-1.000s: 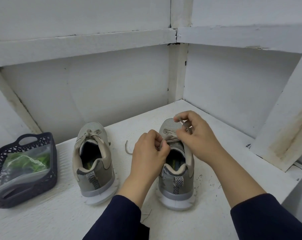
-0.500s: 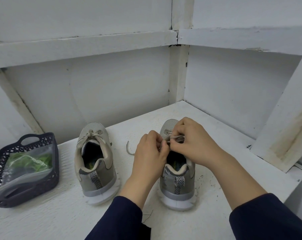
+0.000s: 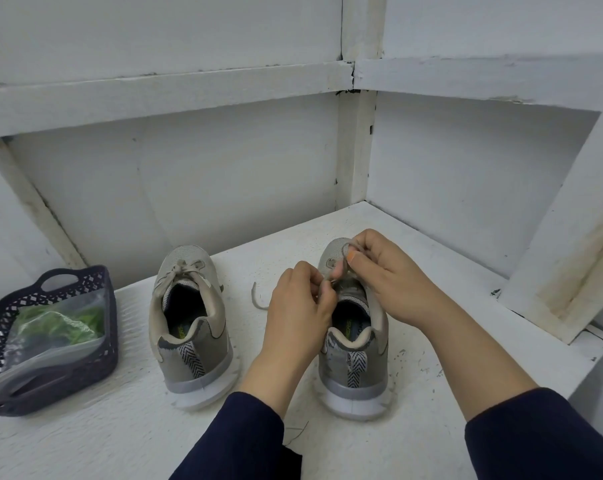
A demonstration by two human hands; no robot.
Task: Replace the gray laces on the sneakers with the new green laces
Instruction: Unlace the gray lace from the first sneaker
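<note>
Two sneakers, both carrying gray laces, no green lace threaded yet: early stage by the look of it, old lace only partly loosened.

Right sneaker [image 3: 355, 358] under both hands. Left hand [image 3: 298, 306] fingers [image 3: 322, 289] pinch gray lace [image 3: 344, 249] near upper eyelets. Right hand [image 3: 386, 278] fingers curl round lace loop over tongue.

Loose lace end [image 3: 257, 301] on surface [image 3: 120, 438] just left of right sneaker. Left sneaker [image 3: 192, 317] further left, bow tied.

Green laces [image 3: 61, 320] in clear plastic bag inside dark perforated basket [image 3: 96, 372], far left of right sneaker.

Mesh uppers, smooth pale soles, flat woven lace, rough white-painted surface.
</note>
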